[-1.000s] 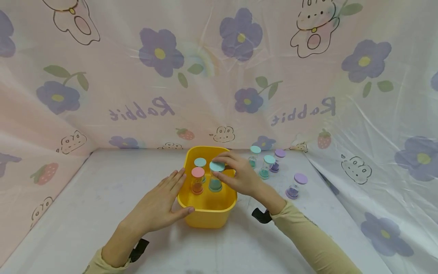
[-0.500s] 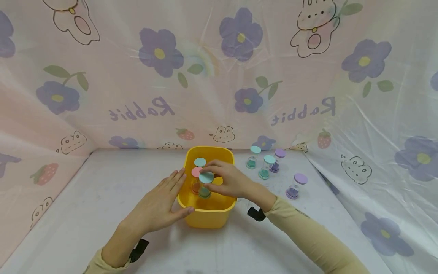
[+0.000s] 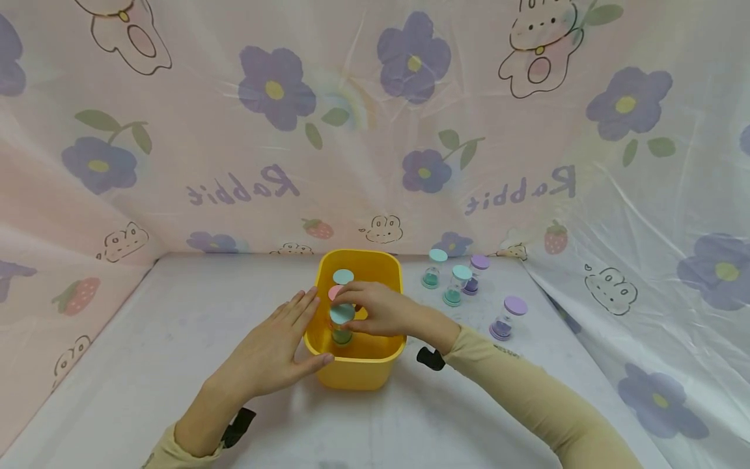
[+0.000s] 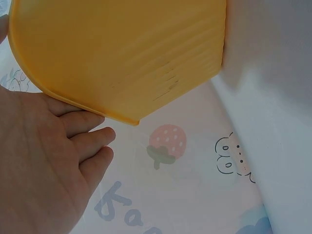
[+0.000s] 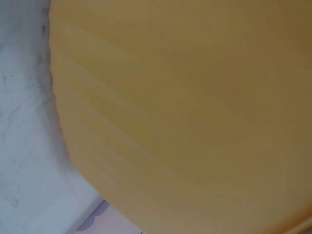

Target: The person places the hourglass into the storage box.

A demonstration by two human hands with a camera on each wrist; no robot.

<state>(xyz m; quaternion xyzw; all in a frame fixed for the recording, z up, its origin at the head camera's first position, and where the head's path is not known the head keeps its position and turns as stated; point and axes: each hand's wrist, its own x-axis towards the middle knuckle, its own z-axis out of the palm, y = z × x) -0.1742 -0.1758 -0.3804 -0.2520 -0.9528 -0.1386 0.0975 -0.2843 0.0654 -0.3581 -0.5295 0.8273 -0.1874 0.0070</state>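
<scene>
My right hand (image 3: 381,311) reaches over the rim of a yellow plastic bin (image 3: 354,376) and pinches a sand timer with a teal cap (image 3: 342,314) near the bin's front left corner. Behind it inside the bin stand a pink-capped sand timer (image 3: 336,291), partly hidden by my fingers, and another teal-capped sand timer (image 3: 343,277). My left hand (image 3: 266,352) lies along the bin's left rim, fingers straight. In the left wrist view, its fingers (image 4: 90,141) rest against the bin's edge. The right wrist view shows the bin's outer wall (image 5: 170,112) but no hand.
To the right of the bin, two teal sand timers (image 3: 432,270) (image 3: 454,286) and two purple sand timers (image 3: 472,277) (image 3: 505,319) stand on the white tabletop (image 3: 193,312). A patterned curtain (image 3: 351,130) closes off the back and sides.
My right hand has moved left and toward the front inside the bin, carrying the teal sand timer past the pink one. The left hand has stayed put.
</scene>
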